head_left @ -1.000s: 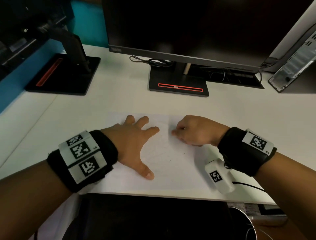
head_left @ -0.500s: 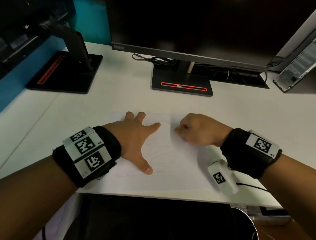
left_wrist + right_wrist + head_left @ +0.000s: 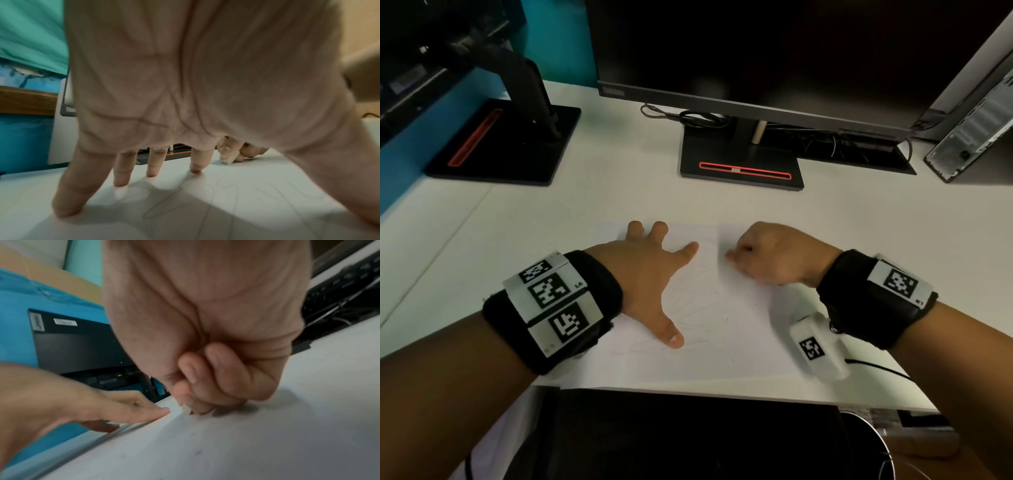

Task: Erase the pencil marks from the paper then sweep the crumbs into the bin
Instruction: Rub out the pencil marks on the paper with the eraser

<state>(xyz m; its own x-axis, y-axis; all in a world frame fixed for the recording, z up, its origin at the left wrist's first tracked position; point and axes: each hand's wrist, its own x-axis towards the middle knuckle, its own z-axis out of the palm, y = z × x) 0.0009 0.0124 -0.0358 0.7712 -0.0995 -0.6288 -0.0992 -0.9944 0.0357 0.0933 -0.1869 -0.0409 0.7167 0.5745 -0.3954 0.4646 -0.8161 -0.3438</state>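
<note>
Two hands work on the sheet: the left hand (image 3: 650,274) lies spread, fingers straight and splayed, fingertips and thumb pressing the paper (image 3: 722,342) flat on the white worktop (image 3: 619,202), while the right hand (image 3: 774,253) is curled into a loose fist just beside it, thumb and forefinger pinching a small white eraser (image 3: 227,161) whose tip meets the sheet near its far edge. Faint looping pencil marks (image 3: 698,308) run across the middle of the paper between the two hands and toward the near edge, so the rubbing looks far from finished. A few dark specks (image 3: 755,303), probably crumbs, lie on the right part of the sheet. Beyond the paper stand a monitor base (image 3: 739,168) with a red slot and a second stand (image 3: 506,144) to the left; a round bin rim (image 3: 876,442) shows below the worktop's near edge at right. If the left hand eases off, a hard stroke could buckle or tear the thin sheet; the stub of eraser could also slip from so small a pinch, and careless strokes may scatter crumbs away from the bin side.
</note>
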